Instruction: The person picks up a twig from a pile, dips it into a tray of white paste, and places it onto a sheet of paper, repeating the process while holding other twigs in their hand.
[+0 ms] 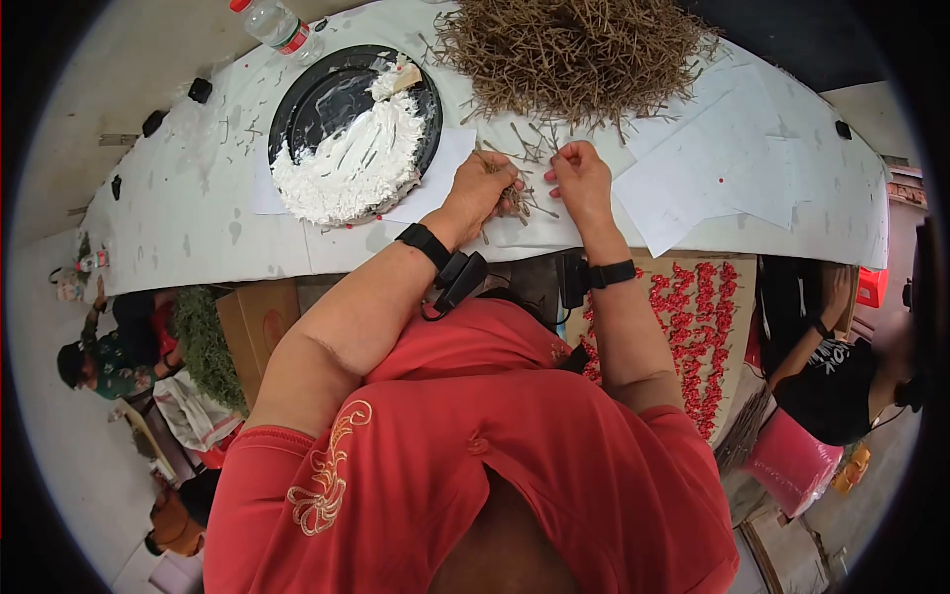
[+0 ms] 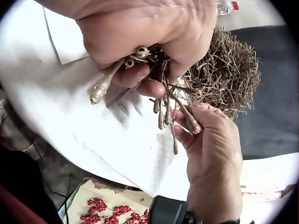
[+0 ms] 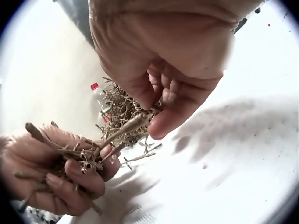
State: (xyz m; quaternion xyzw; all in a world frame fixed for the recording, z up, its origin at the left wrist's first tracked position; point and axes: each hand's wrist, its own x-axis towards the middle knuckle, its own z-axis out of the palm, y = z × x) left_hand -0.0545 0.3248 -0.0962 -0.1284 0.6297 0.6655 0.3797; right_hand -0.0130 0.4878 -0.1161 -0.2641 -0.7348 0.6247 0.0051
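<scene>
Several thin brown dried stems jut from the curled fingers of the left hand; the right hand's fingers pinch one knobbly end; beside them, a round black plate bears white paste; beyond, a brown twig heap covers part of the white-covered tabletop.
</scene>
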